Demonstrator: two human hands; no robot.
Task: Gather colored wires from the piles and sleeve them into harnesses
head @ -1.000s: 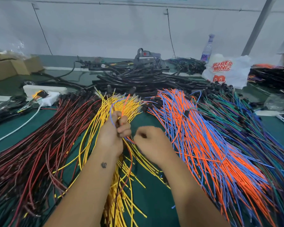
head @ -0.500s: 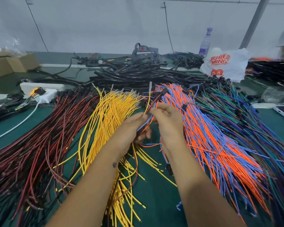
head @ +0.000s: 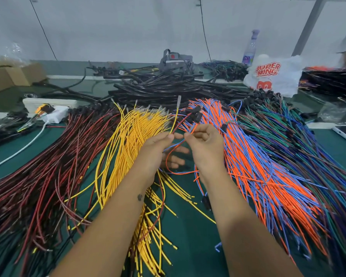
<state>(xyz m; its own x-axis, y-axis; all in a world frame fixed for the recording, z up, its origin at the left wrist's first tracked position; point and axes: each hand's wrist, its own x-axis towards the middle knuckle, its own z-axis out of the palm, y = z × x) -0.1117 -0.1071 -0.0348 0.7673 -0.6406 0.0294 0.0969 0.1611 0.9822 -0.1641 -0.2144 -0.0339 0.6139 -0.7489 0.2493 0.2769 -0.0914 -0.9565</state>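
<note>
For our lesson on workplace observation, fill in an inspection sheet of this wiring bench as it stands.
Surface: green table mat, largely covered.
Job's things: red-and-black wire pile; yellow wire pile; orange-and-blue wire pile; green-and-blue wire pile; black sleeved harness heap.
Clutter: white printed plastic bag; clear plastic bottle; brown cardboard box.
Grips: left hand pinches yellow and red wires; right hand pinches orange and blue wires.
Cables: white power strip; white cord.
Surroundings: grey wall.
</note>
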